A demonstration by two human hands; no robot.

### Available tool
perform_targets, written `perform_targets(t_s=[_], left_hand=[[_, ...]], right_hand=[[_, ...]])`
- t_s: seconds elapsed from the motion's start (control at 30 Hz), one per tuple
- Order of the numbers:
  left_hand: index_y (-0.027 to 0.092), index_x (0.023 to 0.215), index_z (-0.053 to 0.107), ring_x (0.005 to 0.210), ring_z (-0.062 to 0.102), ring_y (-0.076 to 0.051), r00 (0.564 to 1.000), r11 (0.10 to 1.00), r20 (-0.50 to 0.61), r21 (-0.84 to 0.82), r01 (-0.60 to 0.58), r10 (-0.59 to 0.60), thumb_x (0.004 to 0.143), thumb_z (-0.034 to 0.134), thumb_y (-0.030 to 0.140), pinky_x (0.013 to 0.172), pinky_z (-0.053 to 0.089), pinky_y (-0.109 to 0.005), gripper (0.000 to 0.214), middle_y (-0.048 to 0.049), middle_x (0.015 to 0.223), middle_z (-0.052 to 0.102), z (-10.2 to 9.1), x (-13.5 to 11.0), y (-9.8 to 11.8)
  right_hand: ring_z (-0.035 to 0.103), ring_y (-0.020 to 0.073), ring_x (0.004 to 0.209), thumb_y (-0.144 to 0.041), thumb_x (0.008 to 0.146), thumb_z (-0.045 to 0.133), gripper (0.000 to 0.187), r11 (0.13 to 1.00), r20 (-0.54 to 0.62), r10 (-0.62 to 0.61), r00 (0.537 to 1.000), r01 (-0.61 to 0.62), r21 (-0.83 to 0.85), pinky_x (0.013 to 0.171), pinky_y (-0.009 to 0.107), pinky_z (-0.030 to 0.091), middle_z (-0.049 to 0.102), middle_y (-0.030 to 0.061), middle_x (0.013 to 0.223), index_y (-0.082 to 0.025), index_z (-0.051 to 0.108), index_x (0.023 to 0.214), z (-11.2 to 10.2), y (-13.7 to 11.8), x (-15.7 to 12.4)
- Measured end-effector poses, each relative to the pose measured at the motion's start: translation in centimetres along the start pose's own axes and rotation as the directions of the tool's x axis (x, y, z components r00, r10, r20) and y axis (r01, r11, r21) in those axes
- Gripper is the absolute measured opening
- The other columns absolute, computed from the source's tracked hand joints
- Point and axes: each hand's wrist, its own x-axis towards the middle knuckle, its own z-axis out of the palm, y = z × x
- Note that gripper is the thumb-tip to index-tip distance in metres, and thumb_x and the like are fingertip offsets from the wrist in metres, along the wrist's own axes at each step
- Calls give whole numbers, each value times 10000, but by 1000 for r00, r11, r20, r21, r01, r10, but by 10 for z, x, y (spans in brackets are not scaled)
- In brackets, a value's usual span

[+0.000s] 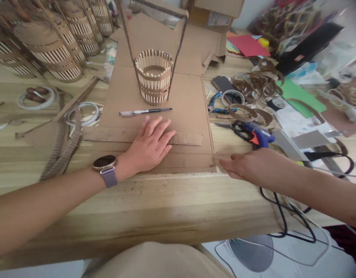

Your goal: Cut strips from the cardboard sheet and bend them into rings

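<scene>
My left hand (150, 148) lies palm down with its fingers spread, over a flat cardboard strip (188, 139) and the large cardboard sheet (192, 116) beneath it. At the sheet's lower right corner, my right hand (243, 165) is closed in a pinch; what it holds, if anything, I cannot make out. Just beyond my left fingertips, a capped pen (146, 112) rests on the sheet. Behind the pen stands a small round basket (155, 83) of pale wooden sticks with brown bands and a tall handle.
Several similar baskets (56, 54) crowd the back left. Corrugated strips (58, 144) and a tape roll (83, 114) lie left of the sheet. On the right are scissors (236, 127), a blue glue gun (257, 133), pliers (215, 104) and curled brown strips (257, 85). Cables (282, 216) hang over the front edge.
</scene>
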Motion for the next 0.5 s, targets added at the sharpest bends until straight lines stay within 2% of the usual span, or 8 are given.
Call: perform_targets(t_s=[0.2,0.33,0.43,0.5], left_hand=[[81,1323,576,1400,372,-408,1000,1000,-10,5,-4,5,1006,456,276,1179,208,-686,391,-233,1467,483,0,0,0],[86,1324,570,1398,380,-405,999,999,-42,35,-11,13,1017,436,294,1173,224,-684,394,-227,1466,488,3,0,-1],[99,1324,564,1404,370,-394,999,999,-54,36,5,-3,1025,418,309,1175,224,-678,394,-217,1473,486,5,0,-1],[95,1332,554,1407,361,-392,998,1000,-60,15,25,-24,1030,403,314,1177,219,-673,403,-222,1475,481,5,0,0]], right_hand=[[578,152,537,-310,974,464,236,998,-79,-27,997,32,62,475,280,164,688,16,726,-238,646,1105,22,11,-3],[583,160,549,-338,1010,380,312,996,-149,-67,987,75,49,479,284,189,667,14,712,-258,642,1160,40,22,-6],[572,171,549,-372,1041,289,399,996,-148,-74,986,80,35,490,302,225,666,36,710,-270,657,1154,41,36,-15],[535,171,516,-392,1047,241,452,996,-198,2,980,16,86,502,320,255,650,42,673,-278,675,1106,34,42,-20]])
